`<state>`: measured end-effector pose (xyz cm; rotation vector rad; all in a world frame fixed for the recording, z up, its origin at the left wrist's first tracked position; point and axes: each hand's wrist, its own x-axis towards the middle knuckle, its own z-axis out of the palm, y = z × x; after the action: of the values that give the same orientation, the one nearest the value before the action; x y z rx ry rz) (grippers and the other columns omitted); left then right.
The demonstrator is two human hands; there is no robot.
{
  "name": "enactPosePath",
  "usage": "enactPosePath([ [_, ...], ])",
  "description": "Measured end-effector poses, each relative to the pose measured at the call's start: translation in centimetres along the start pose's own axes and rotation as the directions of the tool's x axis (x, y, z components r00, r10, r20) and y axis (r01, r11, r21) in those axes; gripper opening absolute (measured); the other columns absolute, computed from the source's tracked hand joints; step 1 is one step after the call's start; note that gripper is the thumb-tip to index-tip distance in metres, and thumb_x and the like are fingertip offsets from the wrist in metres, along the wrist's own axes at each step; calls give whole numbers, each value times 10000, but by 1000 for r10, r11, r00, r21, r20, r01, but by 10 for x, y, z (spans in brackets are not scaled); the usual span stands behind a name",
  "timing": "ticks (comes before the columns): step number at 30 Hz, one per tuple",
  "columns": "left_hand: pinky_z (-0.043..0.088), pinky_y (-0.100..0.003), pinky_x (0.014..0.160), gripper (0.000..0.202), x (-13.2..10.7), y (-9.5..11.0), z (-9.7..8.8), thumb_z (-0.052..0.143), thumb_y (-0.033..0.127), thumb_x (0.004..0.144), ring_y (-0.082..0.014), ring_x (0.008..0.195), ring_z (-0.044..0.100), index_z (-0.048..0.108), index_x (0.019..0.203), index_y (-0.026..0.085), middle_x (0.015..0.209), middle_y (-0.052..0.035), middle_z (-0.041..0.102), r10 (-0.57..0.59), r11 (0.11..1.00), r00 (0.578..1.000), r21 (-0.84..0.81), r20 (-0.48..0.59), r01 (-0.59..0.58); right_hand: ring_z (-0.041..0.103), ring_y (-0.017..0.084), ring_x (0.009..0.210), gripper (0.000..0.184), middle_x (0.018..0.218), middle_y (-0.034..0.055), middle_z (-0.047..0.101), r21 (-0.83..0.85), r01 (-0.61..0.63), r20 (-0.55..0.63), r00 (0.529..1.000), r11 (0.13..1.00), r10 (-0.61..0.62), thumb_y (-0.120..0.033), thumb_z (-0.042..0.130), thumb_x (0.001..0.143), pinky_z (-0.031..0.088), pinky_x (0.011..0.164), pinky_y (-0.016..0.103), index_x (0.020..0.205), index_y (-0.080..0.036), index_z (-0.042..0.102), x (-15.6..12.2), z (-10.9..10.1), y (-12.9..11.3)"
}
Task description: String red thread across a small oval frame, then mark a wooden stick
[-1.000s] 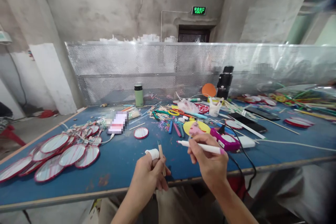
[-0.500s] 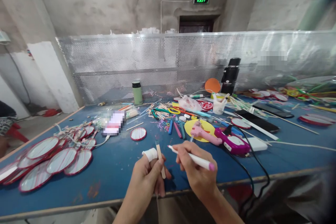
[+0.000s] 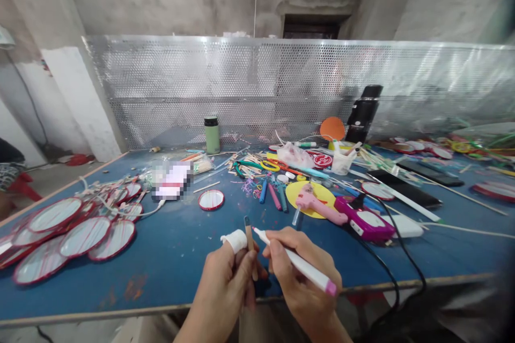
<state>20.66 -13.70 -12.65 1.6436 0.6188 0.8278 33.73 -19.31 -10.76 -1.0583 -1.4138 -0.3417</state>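
Observation:
Low over the table's front edge, my left hand [image 3: 225, 284] is closed on a wooden craft stick [image 3: 250, 241], held nearly upright. The stick's top end looks dark or clear; I cannot tell which. White tape [image 3: 235, 240] wraps one finger of that hand. My right hand [image 3: 303, 273] grips a white marker [image 3: 308, 269] with a pink end, its tip pointing left, close beside the stick; whether they touch I cannot tell. Beyond my hands lies a small round red-rimmed disc [image 3: 211, 200]. To the right, a pink glue gun [image 3: 316, 203] rests on a yellow disc [image 3: 289, 193].
A pile of red-rimmed round discs [image 3: 86, 236] covers the left side, with a phone [image 3: 173, 181] behind it. A green bottle [image 3: 212, 135] and a black flask [image 3: 364, 115] stand at the back. Black cables [image 3: 396, 270] hang over the front edge, right of a purple device [image 3: 368, 222].
The marker's tip has come nearer the stick as my right hand shifted. The camera view has also turned slightly.

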Motion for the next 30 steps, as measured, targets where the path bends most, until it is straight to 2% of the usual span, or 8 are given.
enactPosePath([
  [7,332,-128,368,237,1,7,2,487,399,983,-75,354,491,540,867,199,476,63,540,-24,1000,1000,-12,6,24,687,98,590,144,690,-9,699,-19,55,37,998,998,-54,-89,577,903,524,557,178,920,-187,681,6,0,-2],
  [13,360,-138,373,239,1,6,3,492,396,972,-84,367,510,539,850,196,495,65,515,2,1000,1000,1,-7,-2,679,106,590,146,704,1,703,-3,39,57,998,999,-39,-96,568,913,524,552,189,918,-188,681,7,1,-2],
  [17,371,-147,382,257,2,5,2,506,393,970,-79,368,519,529,804,198,539,47,547,25,999,999,24,-26,-25,662,109,567,141,690,-1,689,-12,37,53,998,999,-36,-97,569,912,514,536,196,886,-191,671,6,1,-2],
  [22,393,-153,387,239,1,2,1,481,392,987,-95,383,556,560,882,193,543,57,532,19,998,1000,52,-20,-18,654,100,568,146,701,-6,686,-2,39,55,998,999,-38,-84,573,910,516,560,194,910,-193,669,5,1,-2],
  [30,404,-154,379,228,0,0,1,496,391,978,-97,386,555,565,891,193,549,60,526,10,999,1000,45,-22,-9,660,104,589,155,709,-8,689,-17,61,56,997,998,-60,-78,570,908,517,579,199,936,-192,670,5,2,-1],
])
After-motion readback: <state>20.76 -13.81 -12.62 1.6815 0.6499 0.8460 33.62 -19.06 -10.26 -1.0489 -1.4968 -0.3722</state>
